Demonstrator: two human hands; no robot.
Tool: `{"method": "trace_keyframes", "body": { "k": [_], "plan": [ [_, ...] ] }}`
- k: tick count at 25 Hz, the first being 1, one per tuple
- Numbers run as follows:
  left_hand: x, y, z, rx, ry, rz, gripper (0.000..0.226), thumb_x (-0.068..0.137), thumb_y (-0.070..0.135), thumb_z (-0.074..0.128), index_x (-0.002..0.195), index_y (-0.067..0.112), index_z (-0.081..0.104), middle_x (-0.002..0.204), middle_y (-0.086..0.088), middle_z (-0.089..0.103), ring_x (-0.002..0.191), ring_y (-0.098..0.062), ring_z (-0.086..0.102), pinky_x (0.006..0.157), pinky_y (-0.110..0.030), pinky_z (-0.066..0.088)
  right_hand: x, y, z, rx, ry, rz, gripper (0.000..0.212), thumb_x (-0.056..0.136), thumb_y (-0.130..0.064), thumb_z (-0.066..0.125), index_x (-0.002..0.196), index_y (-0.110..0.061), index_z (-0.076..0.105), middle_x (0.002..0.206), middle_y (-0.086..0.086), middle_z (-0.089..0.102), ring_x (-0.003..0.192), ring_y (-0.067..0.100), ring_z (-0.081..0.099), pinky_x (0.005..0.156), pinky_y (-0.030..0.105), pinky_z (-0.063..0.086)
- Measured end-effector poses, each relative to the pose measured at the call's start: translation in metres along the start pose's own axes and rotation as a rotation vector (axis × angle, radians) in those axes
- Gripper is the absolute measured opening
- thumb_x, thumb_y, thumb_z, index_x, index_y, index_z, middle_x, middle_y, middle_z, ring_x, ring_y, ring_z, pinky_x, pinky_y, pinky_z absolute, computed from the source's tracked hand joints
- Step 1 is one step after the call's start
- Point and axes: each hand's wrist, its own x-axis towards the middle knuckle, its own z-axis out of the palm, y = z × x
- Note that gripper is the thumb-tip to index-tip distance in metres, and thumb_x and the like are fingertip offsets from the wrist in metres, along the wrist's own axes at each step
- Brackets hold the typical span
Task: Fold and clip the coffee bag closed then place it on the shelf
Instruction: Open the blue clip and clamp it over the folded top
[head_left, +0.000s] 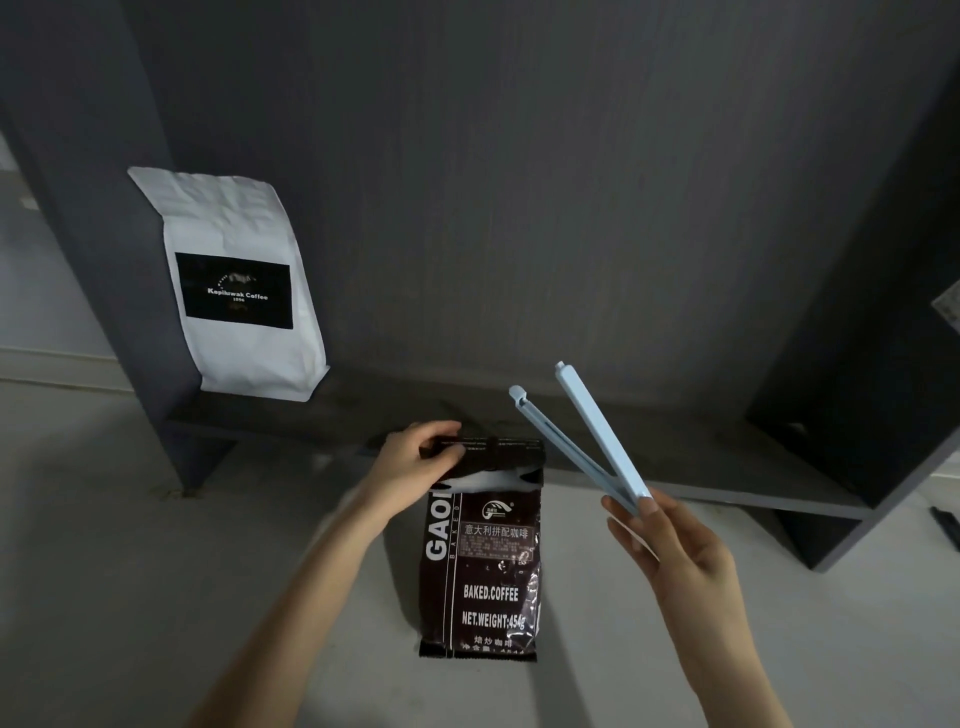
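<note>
A dark brown coffee bag with white lettering lies flat on the pale floor, just in front of the shelf. Its top edge is folded over toward me, and my left hand presses down on the left part of that fold. To the right of the bag, my right hand holds a long light blue clip by its hinged end. The clip's two arms are spread apart in a V that points up and away from me. The clip hangs in the air and does not touch the bag.
A dark grey shelf unit stands ahead, its low board just beyond the bag. A white coffee bag stands upright at the board's left end. A dark side panel closes the right side. Pale floor surrounds the bag.
</note>
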Motion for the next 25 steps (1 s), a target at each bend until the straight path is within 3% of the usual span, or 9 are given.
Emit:
{"method": "trace_keyframes", "body": {
  "k": [4,9,13,16,19,25],
  "plan": [
    [-0.028,0.007,-0.003,-0.159,-0.035,0.05,0.036,0.083,0.01,0.057,0.119,0.015,0.053,0.12,-0.006,0.056,0.108,-0.016,0.057,0.094,-0.023,0.043,-0.006,0.002,-0.003,-0.049,0.015,-0.016,0.02,0.088,-0.015,0.049,0.081,-0.02,0.066,0.09,0.005,0.071,0.087,0.009,0.069,0.064,0.009,0.053],
    [-0.071,0.004,0.01,-0.413,0.036,0.068,0.049,0.083,0.006,0.056,0.126,0.022,0.041,0.113,0.017,0.052,0.091,0.024,0.051,0.077,0.002,0.04,-0.017,0.009,-0.009,-0.143,-0.009,-0.037,0.018,0.087,-0.014,0.051,0.082,-0.021,0.068,0.076,-0.006,0.075,0.086,0.008,0.069,0.071,0.011,0.054],
    [-0.095,-0.008,0.02,-0.557,0.047,0.001,0.044,0.083,0.007,0.055,0.125,0.016,0.045,0.117,0.009,0.059,0.098,0.012,0.058,0.078,-0.003,0.045,-0.025,0.014,-0.013,-0.294,-0.039,-0.073,0.018,0.084,-0.014,0.057,0.083,-0.029,0.067,0.075,-0.021,0.073,0.08,0.003,0.067,0.073,0.014,0.053],
    [-0.107,-0.012,0.022,-0.588,0.055,-0.003,0.041,0.083,0.008,0.056,0.121,0.02,0.048,0.112,0.016,0.06,0.098,0.012,0.058,0.076,-0.002,0.045,-0.033,0.016,-0.016,-0.332,-0.053,-0.095,0.019,0.082,-0.013,0.06,0.083,-0.03,0.067,0.073,-0.025,0.07,0.075,0.004,0.062,0.068,0.008,0.048],
    [-0.114,-0.012,0.023,-0.6,0.046,0.009,0.038,0.083,0.005,0.054,0.114,0.028,0.049,0.105,0.022,0.062,0.097,0.013,0.058,0.075,-0.002,0.044,-0.039,0.013,-0.013,-0.309,-0.094,-0.117,0.021,0.082,-0.007,0.058,0.089,-0.026,0.066,0.075,-0.028,0.071,0.076,-0.005,0.063,0.066,0.003,0.047],
    [-0.12,-0.01,0.025,-0.565,0.046,0.04,0.033,0.087,0.008,0.049,0.102,0.037,0.053,0.085,0.034,0.068,0.092,0.017,0.057,0.072,0.001,0.042,-0.035,0.014,0.001,-0.276,-0.124,-0.138,0.025,0.081,-0.006,0.058,0.105,-0.016,0.06,0.089,-0.006,0.067,0.074,-0.01,0.063,0.06,0.002,0.046]
  ]
}}
